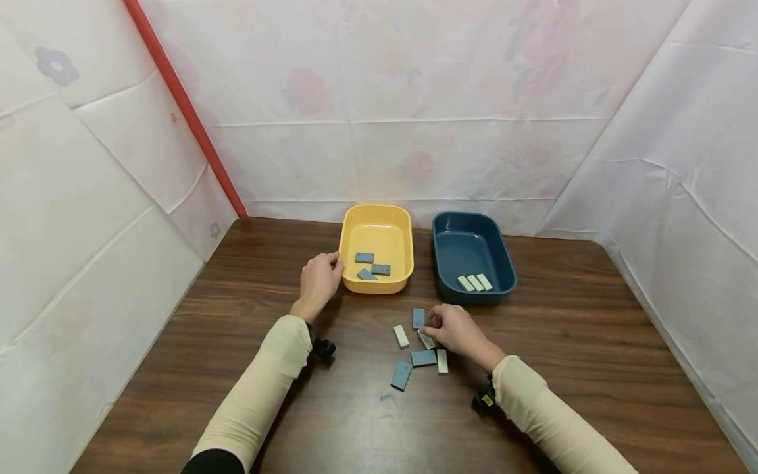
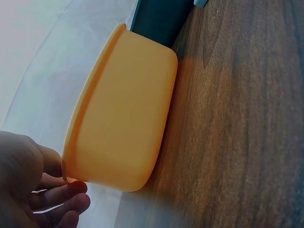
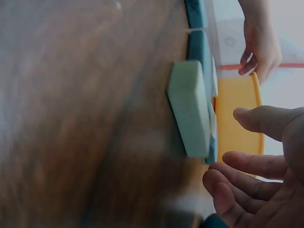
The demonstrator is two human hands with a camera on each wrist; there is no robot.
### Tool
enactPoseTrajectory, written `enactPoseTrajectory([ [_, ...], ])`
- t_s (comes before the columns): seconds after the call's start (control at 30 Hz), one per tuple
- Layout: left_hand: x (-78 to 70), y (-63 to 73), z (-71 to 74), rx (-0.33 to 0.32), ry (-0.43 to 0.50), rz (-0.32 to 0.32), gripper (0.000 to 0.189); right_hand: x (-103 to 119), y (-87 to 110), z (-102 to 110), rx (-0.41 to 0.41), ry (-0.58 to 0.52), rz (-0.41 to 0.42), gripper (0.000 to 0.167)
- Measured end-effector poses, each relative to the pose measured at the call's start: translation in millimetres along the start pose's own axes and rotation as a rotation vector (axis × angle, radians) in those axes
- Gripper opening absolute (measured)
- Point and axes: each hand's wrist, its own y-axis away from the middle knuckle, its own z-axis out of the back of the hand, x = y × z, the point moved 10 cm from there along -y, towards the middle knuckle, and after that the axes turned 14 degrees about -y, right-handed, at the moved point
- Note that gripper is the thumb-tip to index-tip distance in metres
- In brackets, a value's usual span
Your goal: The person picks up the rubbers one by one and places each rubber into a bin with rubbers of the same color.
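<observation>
My left hand (image 1: 320,280) pinches the near left rim of a yellow bin (image 1: 377,288), thumb and fingers on either side of the edge in the left wrist view. Three blue-grey blocks (image 1: 381,270) lie inside that bin. My right hand (image 1: 458,331) hovers over a small cluster of blocks, fingertips right by a cream block (image 1: 426,340); the right wrist view shows thumb and fingers (image 3: 247,164) apart with nothing between them. Around it lie two other cream blocks (image 1: 401,336) and three blue-grey blocks (image 1: 423,358).
A dark blue bin (image 1: 474,298) stands right of the yellow one, with three cream blocks (image 1: 475,283) along its near end. Both bins sit toward the back of the brown wooden table (image 1: 237,303). White patterned sheets (image 1: 385,99) enclose the back and sides.
</observation>
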Motion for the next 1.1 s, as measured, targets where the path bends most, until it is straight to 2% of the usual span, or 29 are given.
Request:
enactPoseTrajectory([
  [0.17, -0.5, 0.4, 0.2, 0.002, -0.003, 0.005, 0.034, 0, 1.3, -8, 0.018, 0.014, -0.027, 0.023],
  [0.4, -2.3, 1.7, 1.4, -0.006, -0.005, -0.006, 0.033, 4, 3.7, -10, -0.01, 0.035, -0.035, 0.025],
  [0.7, -0.6, -0.1, 1.3, -0.004, -0.01, 0.003, 0.033, 9, 3.0, -9, -0.033, 0.085, 0.022, 0.017],
  [0.9, -1.1, 1.0, 2.4, -0.013, -0.013, -0.006, 0.033, 13, 2.4, 2, -0.013, 0.03, 0.002, 0.011],
  [1.1, -0.4, 1.4, 1.6, -0.013, -0.009, -0.008, 0.033, 17, 0.3, 24, -0.016, 0.011, -0.006, 0.011],
])
